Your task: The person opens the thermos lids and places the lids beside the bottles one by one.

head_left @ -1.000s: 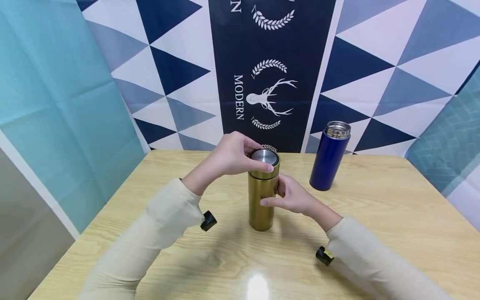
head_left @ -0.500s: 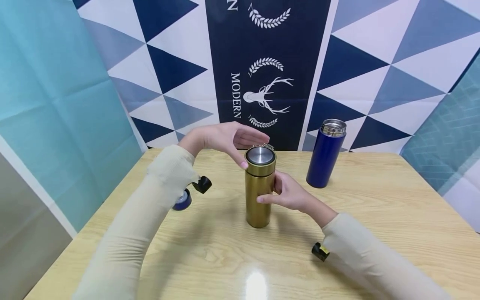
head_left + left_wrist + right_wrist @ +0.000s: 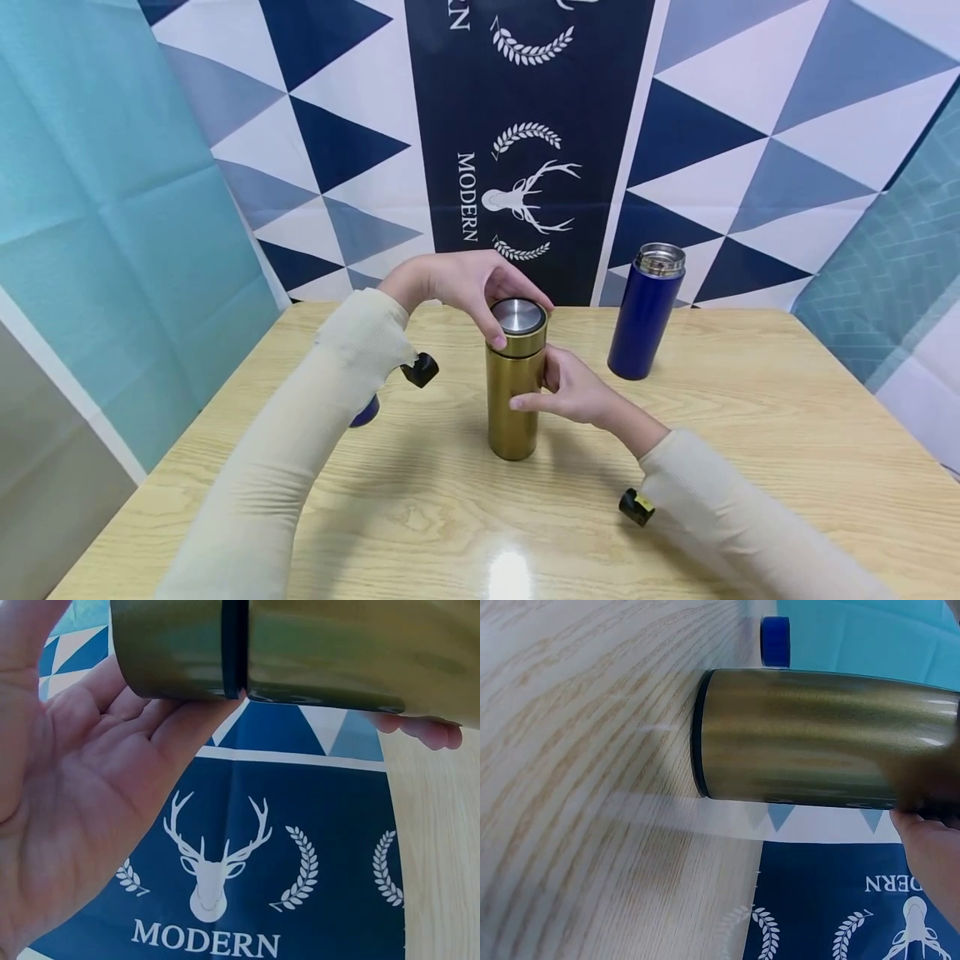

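Observation:
A gold thermos stands upright on the wooden table, its gold lid with a silver top seated on it. My left hand comes from the left and holds the lid, thumb at the front and fingers round the far side. Lower down, my right hand grips the thermos body from the right, thumb across the front. A dark seam separates lid and body in the left wrist view. The far fingers of both hands are partly hidden behind the thermos in the head view.
A blue thermos without a lid stands at the back right, its steel mouth showing. On the left, a blue cap lies partly hidden by my left sleeve; the right wrist view shows this cap too. Patterned cloth hangs behind the table.
My left hand let go of the lid, opened and swung back to its left side, then came round it again. My right hand kept its grip; the thermos stayed in place.

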A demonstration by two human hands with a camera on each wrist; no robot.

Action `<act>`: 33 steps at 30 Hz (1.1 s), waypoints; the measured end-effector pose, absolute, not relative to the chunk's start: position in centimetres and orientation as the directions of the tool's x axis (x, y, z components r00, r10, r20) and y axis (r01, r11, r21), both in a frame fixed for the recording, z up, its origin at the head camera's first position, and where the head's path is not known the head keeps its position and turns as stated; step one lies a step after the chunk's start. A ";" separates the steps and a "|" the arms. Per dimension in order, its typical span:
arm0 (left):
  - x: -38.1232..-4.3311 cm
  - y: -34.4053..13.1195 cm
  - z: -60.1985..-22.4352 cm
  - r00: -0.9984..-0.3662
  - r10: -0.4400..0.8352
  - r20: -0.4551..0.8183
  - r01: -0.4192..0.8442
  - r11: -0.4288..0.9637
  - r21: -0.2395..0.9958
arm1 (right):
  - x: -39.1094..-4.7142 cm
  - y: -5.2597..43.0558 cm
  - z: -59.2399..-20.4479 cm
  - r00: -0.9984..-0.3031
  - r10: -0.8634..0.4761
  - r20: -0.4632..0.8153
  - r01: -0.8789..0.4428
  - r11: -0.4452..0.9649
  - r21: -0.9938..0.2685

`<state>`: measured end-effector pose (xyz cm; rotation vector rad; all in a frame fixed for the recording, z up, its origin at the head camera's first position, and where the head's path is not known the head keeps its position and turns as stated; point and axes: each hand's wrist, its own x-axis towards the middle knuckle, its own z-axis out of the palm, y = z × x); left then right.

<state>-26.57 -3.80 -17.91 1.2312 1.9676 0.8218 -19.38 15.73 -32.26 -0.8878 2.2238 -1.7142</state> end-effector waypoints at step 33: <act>-23.3 -3.9 -17.8 -0.656 0.735 -0.170 0.468 0.573 0.673 | -19.5 15.8 -32.2 -0.802 -0.566 0.190 -0.341 0.174 -0.924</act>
